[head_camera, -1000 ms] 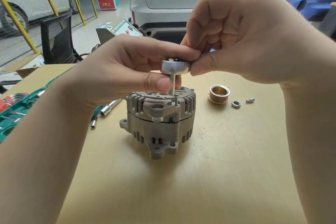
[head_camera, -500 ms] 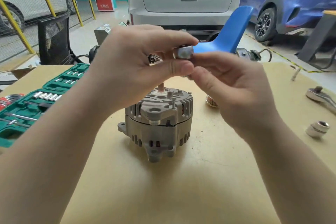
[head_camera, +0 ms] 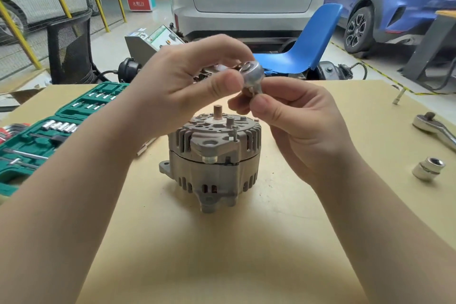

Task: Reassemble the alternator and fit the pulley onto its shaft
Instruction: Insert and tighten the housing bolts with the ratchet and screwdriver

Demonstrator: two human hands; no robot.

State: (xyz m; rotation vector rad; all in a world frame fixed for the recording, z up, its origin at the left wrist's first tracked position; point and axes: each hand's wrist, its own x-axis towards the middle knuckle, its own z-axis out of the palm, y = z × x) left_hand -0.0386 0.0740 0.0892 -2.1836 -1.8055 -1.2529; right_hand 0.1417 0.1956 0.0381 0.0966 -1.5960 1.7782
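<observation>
The grey alternator (head_camera: 214, 155) stands upright in the middle of the tan table (head_camera: 222, 254), its short copper-coloured shaft end (head_camera: 217, 111) pointing up. Above it, both hands hold a small round silver metal part (head_camera: 253, 74), tilted on its side. My left hand (head_camera: 187, 81) pinches it from the left with thumb and fingers. From below and to the right, my right hand (head_camera: 291, 118) pinches the same part. The pulley is hidden behind my right hand.
A green socket set case (head_camera: 49, 131) lies open at the left. A ratchet handle (head_camera: 436, 131) and a loose silver socket (head_camera: 428, 168) lie at the right, with a small bit (head_camera: 398, 97) behind. Beyond the table stand a blue chair (head_camera: 308, 47) and parked cars.
The silver part has been lifted off the alternator's top and tilted sideways. My right hand has dropped from above the part to below and right of it.
</observation>
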